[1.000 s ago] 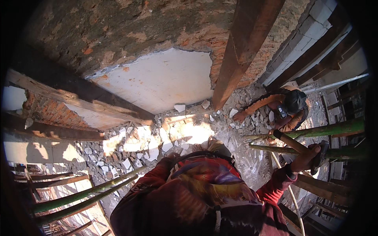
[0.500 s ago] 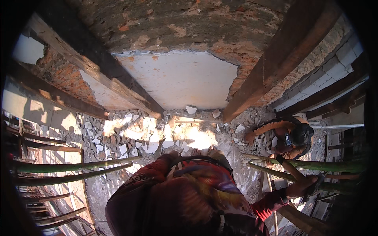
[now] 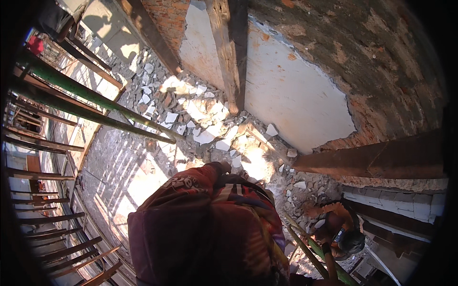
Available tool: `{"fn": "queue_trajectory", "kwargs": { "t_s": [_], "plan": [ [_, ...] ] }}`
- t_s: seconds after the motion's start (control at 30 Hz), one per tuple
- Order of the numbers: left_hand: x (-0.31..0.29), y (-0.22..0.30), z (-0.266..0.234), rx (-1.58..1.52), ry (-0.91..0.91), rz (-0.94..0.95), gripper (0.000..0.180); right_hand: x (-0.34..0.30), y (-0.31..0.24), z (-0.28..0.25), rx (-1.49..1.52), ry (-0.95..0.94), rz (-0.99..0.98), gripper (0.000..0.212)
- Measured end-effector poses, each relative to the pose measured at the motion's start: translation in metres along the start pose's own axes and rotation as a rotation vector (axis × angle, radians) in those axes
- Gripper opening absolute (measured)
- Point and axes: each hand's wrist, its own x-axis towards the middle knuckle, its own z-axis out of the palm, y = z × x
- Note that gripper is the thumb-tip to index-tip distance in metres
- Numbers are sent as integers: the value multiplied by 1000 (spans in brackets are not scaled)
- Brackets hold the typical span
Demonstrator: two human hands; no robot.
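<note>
My left hand [image 3: 222, 167] is at the end of the red sleeve, in front of my body and above the rubble [image 3: 210, 136]. Its fingers are hidden in shadow. At the dark lower edge, my right hand [image 3: 329, 282] is closed around a wooden-handled tool [image 3: 330, 260]; its handle points up beside green bamboo poles [image 3: 315, 257]. The tool's head is out of sight. Ahead stands a wall with pale plaster [image 3: 296, 95] and rough exposed masonry around it.
A crouching person [image 3: 341, 233] in orange is at the lower right, close to the poles. More green poles [image 3: 100, 102] cross on the left, above timber slats [image 3: 52, 219]. A wooden post [image 3: 231, 52] and a dark beam [image 3: 377, 159] stand against the wall.
My view has turned left, so the wall has swung to the upper right. My right hand and the tool have shifted to the lower edge, mostly out of view.
</note>
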Motion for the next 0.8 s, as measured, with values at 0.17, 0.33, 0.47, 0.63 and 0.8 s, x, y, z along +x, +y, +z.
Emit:
{"fn": "queue_trajectory", "kwargs": {
  "t_s": [0.17, 0.33, 0.47, 0.63, 0.8],
  "plan": [
    [-20, 7, -9, -200, 75, -87, 27, -1, 2, 6, 69, -46, 12, 42],
    [-24, 6, -10, -220, 136, -117, 26, 1, 6, -1, 83, -72, 21, 42],
    [-15, 2, -1, -151, 190, -60, 26, 7, 11, -7, 64, -75, 12, 42],
    [-10, -4, 6, -94, 141, -10, 26, 15, 20, -22, -2, -61, 27, 42],
    [-24, 8, -23, 78, 19, 15, 27, 14, 21, -25, -55, -26, 42, 42]
  ]
}}
